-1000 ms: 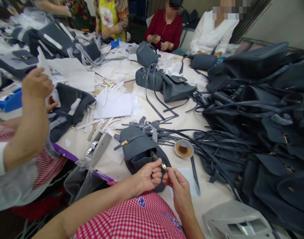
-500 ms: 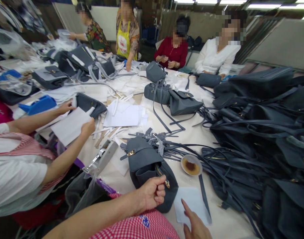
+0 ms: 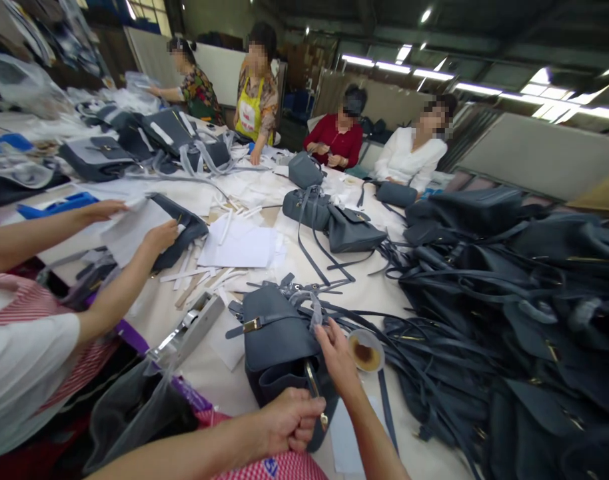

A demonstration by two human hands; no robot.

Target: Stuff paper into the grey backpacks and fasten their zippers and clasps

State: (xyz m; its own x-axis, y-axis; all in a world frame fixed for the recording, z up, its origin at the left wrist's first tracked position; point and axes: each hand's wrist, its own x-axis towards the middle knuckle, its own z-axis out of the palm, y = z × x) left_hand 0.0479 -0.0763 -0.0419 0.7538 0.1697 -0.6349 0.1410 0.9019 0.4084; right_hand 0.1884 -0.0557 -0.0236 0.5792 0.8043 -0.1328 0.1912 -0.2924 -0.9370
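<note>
A dark blue-grey leather bag (image 3: 279,333) with a flap, a side strap and a gold buckle (image 3: 252,325) stands before me at the table's near edge. My left hand (image 3: 297,419) is closed at the bag's near side, pinching it by the gold zipper (image 3: 312,383); the exact grip is partly hidden by the fingers. My right hand (image 3: 338,353) reaches over the bag's right side with fingers stretched out. Its fingertips are close to the plastic-wrapped handle (image 3: 316,312); whether they touch it I cannot tell. A pale sheet (image 3: 345,440) lies under my right forearm.
Right of the bag sits a small dish of brown liquid (image 3: 365,351). Loose straps and a large pile of bags (image 3: 484,293) fill the right side. At left, a metal tape dispenser (image 3: 189,333) stands near a co-worker's hands (image 3: 160,237) holding paper and a bag. Other people work across the table.
My right hand has moved up and forward from the pale sheet to the bag's handle. My left hand stays at the zipper. The co-worker's paper and bag have shifted.
</note>
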